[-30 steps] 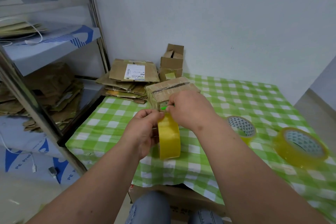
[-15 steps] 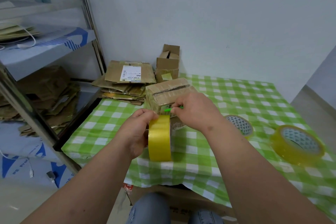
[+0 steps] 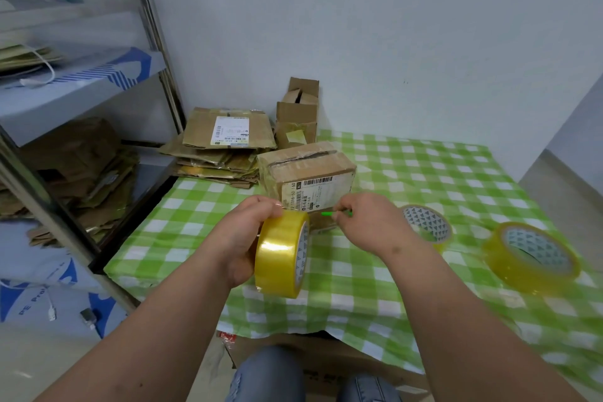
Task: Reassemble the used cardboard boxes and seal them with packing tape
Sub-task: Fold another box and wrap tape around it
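A glossy yellow tape roll (image 3: 281,255) (upright, edge-on) is gripped by the left hand (image 3: 243,238) above the bench (image 3: 424,173); its green tab (image 3: 336,213) is pinched by the right hand (image 3: 368,222). Just behind, a closed cardboard box (image 3: 306,173) w/ printed label is set on checked cloth. Two flat rolls (image 3: 532,255) are seen at right.

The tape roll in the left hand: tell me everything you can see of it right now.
The tape roll is a thick ring of glossy, translucent yellow packing tape wound on a core printed with small triangles. It stands on edge in the air above the checked tablecloth, in front of the cardboard box. The left hand grips it; the right hand pinches its green tab, pulled out sideways.
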Demonstrator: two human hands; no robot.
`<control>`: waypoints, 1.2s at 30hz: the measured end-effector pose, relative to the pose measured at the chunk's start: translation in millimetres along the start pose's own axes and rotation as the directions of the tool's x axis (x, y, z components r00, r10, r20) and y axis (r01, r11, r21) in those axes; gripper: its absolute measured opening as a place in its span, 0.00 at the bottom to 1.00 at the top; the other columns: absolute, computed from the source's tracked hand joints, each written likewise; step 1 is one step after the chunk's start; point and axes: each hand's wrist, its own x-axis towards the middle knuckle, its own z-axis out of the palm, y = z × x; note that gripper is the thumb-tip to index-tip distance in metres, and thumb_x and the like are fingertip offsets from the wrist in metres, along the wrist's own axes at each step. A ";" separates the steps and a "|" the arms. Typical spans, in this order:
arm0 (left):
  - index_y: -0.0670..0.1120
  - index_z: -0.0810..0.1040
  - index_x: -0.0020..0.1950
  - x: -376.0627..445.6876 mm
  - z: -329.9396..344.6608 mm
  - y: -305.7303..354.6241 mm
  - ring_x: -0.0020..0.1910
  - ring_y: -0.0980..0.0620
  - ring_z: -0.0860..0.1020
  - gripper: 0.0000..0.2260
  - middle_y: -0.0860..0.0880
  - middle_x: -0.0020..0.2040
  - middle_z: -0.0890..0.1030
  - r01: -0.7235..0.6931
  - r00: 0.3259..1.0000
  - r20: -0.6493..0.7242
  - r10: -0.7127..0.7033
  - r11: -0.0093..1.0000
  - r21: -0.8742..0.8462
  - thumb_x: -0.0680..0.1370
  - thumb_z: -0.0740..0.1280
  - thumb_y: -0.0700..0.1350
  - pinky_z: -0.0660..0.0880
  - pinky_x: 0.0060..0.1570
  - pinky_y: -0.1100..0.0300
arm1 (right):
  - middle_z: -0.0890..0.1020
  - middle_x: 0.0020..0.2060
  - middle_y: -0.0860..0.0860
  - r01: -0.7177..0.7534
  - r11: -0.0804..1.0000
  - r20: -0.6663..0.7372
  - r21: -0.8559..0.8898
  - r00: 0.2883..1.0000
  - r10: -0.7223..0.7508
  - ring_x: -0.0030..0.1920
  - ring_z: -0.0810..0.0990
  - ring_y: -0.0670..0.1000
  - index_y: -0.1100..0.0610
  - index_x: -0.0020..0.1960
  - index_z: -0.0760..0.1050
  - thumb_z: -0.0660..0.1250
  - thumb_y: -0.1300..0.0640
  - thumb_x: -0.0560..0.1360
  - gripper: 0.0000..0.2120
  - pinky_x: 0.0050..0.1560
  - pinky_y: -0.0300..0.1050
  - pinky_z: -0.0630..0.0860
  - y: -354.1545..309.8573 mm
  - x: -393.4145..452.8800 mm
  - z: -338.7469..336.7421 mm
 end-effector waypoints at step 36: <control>0.51 0.79 0.45 -13.4 0.4 -3.5 0.44 0.45 0.74 0.05 0.47 0.43 0.79 -0.064 0.997 0.051 0.061 0.996 0.060 0.76 0.68 0.40 0.70 0.43 0.51 | 0.80 0.42 0.56 -0.240 0.513 0.114 0.824 0.958 0.264 0.39 0.74 0.51 0.58 0.44 0.76 0.65 0.64 0.76 0.03 0.37 0.42 0.69 -73.5 -13.7 13.7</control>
